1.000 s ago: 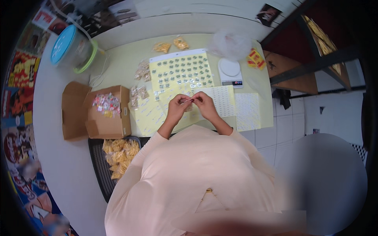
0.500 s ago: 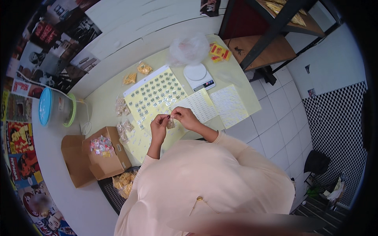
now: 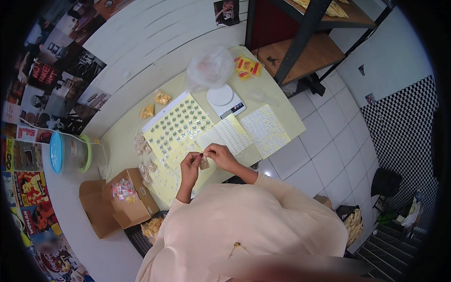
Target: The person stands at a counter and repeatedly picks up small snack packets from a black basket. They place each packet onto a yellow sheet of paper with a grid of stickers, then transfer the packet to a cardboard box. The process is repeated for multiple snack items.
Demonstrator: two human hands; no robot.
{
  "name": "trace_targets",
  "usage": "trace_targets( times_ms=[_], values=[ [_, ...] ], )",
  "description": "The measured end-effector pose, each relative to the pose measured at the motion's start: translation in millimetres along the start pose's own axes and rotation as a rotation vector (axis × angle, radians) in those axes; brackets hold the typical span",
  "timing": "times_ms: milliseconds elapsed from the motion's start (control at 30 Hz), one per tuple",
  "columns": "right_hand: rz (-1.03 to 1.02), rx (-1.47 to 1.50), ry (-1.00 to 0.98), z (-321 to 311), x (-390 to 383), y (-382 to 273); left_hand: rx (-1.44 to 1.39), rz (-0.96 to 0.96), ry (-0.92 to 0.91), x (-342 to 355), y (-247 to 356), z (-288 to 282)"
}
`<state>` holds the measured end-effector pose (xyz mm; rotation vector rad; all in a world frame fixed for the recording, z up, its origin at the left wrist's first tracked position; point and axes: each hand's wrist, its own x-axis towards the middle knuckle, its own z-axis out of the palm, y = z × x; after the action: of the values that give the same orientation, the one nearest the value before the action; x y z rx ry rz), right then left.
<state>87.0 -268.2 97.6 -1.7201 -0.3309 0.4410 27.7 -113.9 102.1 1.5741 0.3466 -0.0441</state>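
Note:
Both of my hands pinch the top of a small clear plastic bag (image 3: pixel 204 164) with light brown contents. My left hand (image 3: pixel 189 170) grips it from one side and my right hand (image 3: pixel 221 157) from the other, fingertips almost meeting. The bag hangs down between them above the table. Just beyond my hands lies a yellow sheet of small dark-printed stickers (image 3: pixel 174 126), partly peeled toward the near end. Two white label sheets, one nearer (image 3: pixel 225 135) and one farther right (image 3: pixel 264 130), lie beside it. Similar filled bags (image 3: pixel 147 172) rest left of my left hand.
A kitchen scale (image 3: pixel 224 101), a cloudy plastic bag (image 3: pixel 210 68) and red-yellow packets (image 3: pixel 247 67) stand toward the back. Yellow snack bags (image 3: pixel 147 111) lie at the far left. An open cardboard box (image 3: pixel 136 207) with colourful small packets and a lidded clear tub (image 3: pixel 70 152) are at left.
The view has shifted, so the table sits lower and a little to the left in the picture. Both hands keep their pinch on the small plastic bag.

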Motion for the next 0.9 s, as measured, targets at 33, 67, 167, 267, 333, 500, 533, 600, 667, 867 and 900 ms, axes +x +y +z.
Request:
trace_targets(
  times_ms=[33, 67, 167, 267, 333, 500, 533, 600, 667, 867, 900],
  values=[
    [0.026, -0.001, -0.008, -2.9, -2.1, -2.3, -0.004, -0.007, -0.003, -0.1, -1.7, 1.2],
    [0.05, -0.002, -0.016, -5.8, -3.5, -5.1, -0.009, -0.013, -0.006, 0.2, -3.1, 2.9],
    [0.046, 0.047, 0.008, -3.4, -5.4, 6.6, 0.007, -0.014, -0.016, 1.9, -5.7, 6.2],
    [0.048, 0.108, 0.021, -4.3, -5.8, 13.8, 0.0, -0.019, -0.03, 4.4, -5.4, 9.1],
    [0.036, 0.156, 0.041, -4.0, -5.4, 18.4, -0.002, -0.027, -0.038, 5.9, -6.5, 9.1],
    [0.001, 0.134, 0.002, -8.6, -3.0, 17.2, 0.066, -0.027, -0.043, 6.1, -6.6, 7.3],
    [-0.007, 0.125, -0.02, -11.1, -1.7, 17.2, 0.082, -0.019, -0.047, 6.9, -6.8, 7.5],
    [-0.004, 0.116, -0.058, -9.4, 0.6, 19.8, 0.105, -0.014, -0.03, 4.8, -10.5, 6.2],
    [-0.009, 0.053, -0.045, -6.1, 3.0, 20.3, 0.084, -0.052, -0.014, 4.0, -17.2, 2.6],
    [0.039, 0.053, -0.07, 14.2, 20.7, 34.8, -0.075, -0.086, -0.022, -2.4, -9.8, -7.5],
    [0.061, 0.051, -0.08, 16.7, 25.5, 34.5, -0.059, -0.06, -0.026, -3.1, -4.4, -10.6]
  ],
)
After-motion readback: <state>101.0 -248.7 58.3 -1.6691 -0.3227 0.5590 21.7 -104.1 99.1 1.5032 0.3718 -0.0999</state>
